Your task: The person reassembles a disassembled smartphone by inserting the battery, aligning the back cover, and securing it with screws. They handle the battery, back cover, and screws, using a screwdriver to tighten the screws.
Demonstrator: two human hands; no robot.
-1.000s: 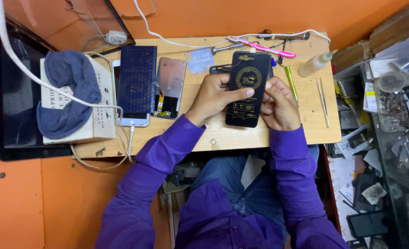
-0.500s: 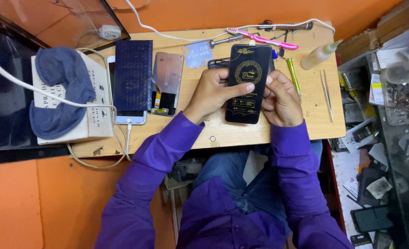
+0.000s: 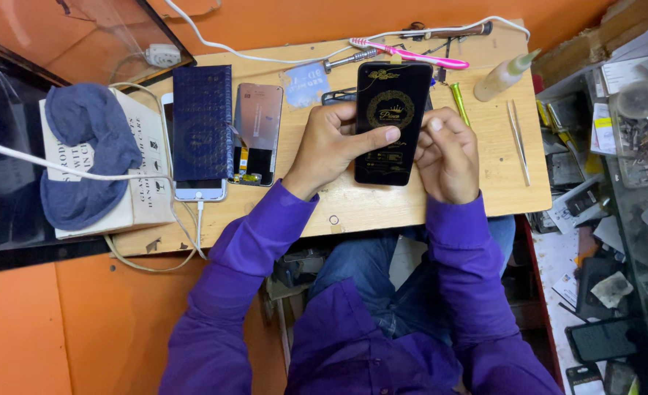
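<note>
Item: flat black rectangular packet with gold crest print (image 3: 391, 121), held above the pale wooden workbench (image 3: 353, 212), position unchanged from a moment earlier. Left hand (image 3: 335, 146) grasps its left edge, thumb laid across the face. Right hand (image 3: 447, 153) now curls at the right edge, fingertips picking there. Adjacent: dark blue box (image 3: 202, 121), opened silver phone (image 3: 257, 133).

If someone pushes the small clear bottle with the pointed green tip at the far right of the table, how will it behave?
The small bottle lies on its side, so it would probably roll. It looks like light plastic, so it is likely easy to lift. Its nozzle points toward the wooden table's far corner, so a push might send it off.
</note>
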